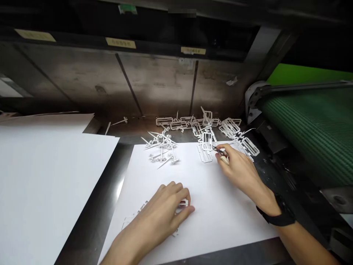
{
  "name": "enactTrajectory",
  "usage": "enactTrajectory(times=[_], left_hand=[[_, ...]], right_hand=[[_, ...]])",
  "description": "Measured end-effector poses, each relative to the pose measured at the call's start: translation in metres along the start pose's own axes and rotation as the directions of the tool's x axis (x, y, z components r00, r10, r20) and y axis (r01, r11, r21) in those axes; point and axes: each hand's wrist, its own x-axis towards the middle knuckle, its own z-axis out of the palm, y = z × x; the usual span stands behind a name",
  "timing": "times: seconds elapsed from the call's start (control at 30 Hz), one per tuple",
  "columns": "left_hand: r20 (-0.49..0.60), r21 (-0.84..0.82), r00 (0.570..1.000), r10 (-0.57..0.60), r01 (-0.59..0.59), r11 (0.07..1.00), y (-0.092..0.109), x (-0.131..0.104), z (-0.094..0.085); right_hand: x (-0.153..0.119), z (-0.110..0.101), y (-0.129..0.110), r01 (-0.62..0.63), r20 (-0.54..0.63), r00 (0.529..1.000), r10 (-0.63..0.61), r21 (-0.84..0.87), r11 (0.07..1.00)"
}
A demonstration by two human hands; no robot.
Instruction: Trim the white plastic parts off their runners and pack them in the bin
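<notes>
Fingers curled, my left hand (pixel 165 206) is low over the white paper sheet (pixel 220 221) with a small white plastic frame piece (pixel 184 202) between thumb and fingers. More thin white plastic shows beside and partly under this hand, mostly hidden. My right hand (pixel 238 165) is closed around small nippers (pixel 222 152); a pale grip shows below the metal. Their jaws touch or nearly touch an upright-looking white plastic frame (pixel 207 141) at the paper's far edge. Left of it lies a heap of thin white sprue sticks (pixel 162 143).
Several flat white plastic frames (pixel 179 125) lie along the back panel (pixel 160 84), others (pixel 250 146) near my right hand. A paper stack (pixel 49 176) is at left. On the right runs a green conveyor belt (pixel 306 114). A dark labelled beam (pixel 154 46) crosses above.
</notes>
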Motion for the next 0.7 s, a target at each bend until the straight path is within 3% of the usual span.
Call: enactTrajectory(times=[0.1, 0.3, 0.4, 0.47, 0.53, 0.6, 0.63, 0.7], left_hand=[[0.008, 0.108, 0.999, -0.039, 0.038, 0.993, -0.002, 0.003, 0.004], [0.011, 0.126, 0.997, -0.076, 0.074, 0.989, -0.003, -0.004, 0.001], [-0.124, 0.068, 0.992, -0.025, 0.034, 0.997, -0.002, -0.008, -0.001], [-0.253, 0.023, 0.967, 0.027, -0.022, 0.999, 0.0, -0.008, -0.003], [-0.377, -0.025, 0.924, 0.068, -0.084, 0.996, 0.002, -0.006, -0.005], [-0.517, -0.073, 0.852, 0.088, -0.146, 0.987, 0.005, -0.005, -0.008], [-0.603, -0.07, 0.792, 0.096, -0.172, 0.983, 0.005, -0.004, -0.01], [-0.763, 0.043, 0.627, 0.156, -0.191, 0.981, 0.006, -0.003, -0.014]], right_hand=[[0.024, 0.0, 0.001, -0.051, -0.022, 0.999, 0.048, -0.121, 0.991], [0.056, -0.006, 0.003, -0.108, -0.068, 0.993, 0.095, -0.215, 0.971], [0.057, -0.017, 0.006, -0.16, -0.176, 0.977, 0.123, -0.211, 0.964], [0.055, -0.025, 0.01, -0.183, -0.261, 0.956, 0.133, -0.179, 0.967], [0.05, -0.034, 0.013, -0.191, -0.336, 0.931, 0.142, -0.117, 0.975], [0.042, -0.046, 0.015, -0.178, -0.394, 0.906, 0.154, -0.023, 0.984], [0.036, -0.052, 0.015, -0.161, -0.414, 0.896, 0.16, 0.033, 0.986], [0.02, -0.068, 0.012, -0.117, -0.437, 0.884, 0.166, 0.138, 0.984]])
